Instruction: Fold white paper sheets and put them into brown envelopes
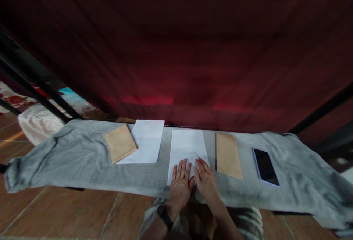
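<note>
A white sheet of paper lies in front of me on a grey cloth. My left hand rests flat on its near part, fingers spread. Beside it, my right hand lies on the paper's near right corner, fingers stretched out and slightly bent. Neither hand grips anything. To the right of the sheet is a brown envelope. On the left, several brown envelopes, seemingly stacked, partly cover another set of white paper. The sheet's near edge is hidden under my hands.
The grey cloth covers a long narrow surface. A phone with a dark screen lies at the right. Behind rises a dark red curtain, with black bars at the left. Tiled floor shows below.
</note>
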`<act>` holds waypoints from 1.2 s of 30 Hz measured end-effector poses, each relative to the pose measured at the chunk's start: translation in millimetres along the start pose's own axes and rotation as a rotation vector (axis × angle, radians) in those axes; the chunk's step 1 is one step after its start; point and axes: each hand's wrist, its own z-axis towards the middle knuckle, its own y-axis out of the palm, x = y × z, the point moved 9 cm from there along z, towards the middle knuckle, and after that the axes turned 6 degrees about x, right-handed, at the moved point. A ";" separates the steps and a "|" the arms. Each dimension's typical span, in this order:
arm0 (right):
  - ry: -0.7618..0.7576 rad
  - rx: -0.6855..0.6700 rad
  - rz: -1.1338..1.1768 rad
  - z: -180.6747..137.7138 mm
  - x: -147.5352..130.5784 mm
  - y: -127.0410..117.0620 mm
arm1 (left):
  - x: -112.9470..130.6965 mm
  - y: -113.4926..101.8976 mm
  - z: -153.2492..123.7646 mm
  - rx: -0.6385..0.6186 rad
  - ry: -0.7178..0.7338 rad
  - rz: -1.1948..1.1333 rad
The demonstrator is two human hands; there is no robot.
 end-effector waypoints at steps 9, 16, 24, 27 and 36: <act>-0.094 -0.109 -0.097 13.6 -22.7 49.2 | -3.7 12.4 2.1 -0.024 0.013 0.041; -0.155 -0.093 -0.204 4.3 -2.4 31.5 | -27.4 -1.3 0.7 0.012 -0.149 0.038; -0.028 -0.027 -0.286 -0.5 29.3 19.1 | -62.7 -21.5 -6.2 0.047 -0.287 0.073; -0.025 -0.038 -0.287 -0.3 27.4 19.4 | -48.9 -21.6 11.9 0.069 -0.261 0.025; -0.111 -0.120 -0.450 -2.2 19.9 22.2 | 12.6 24.6 75.4 -0.057 -0.103 -0.083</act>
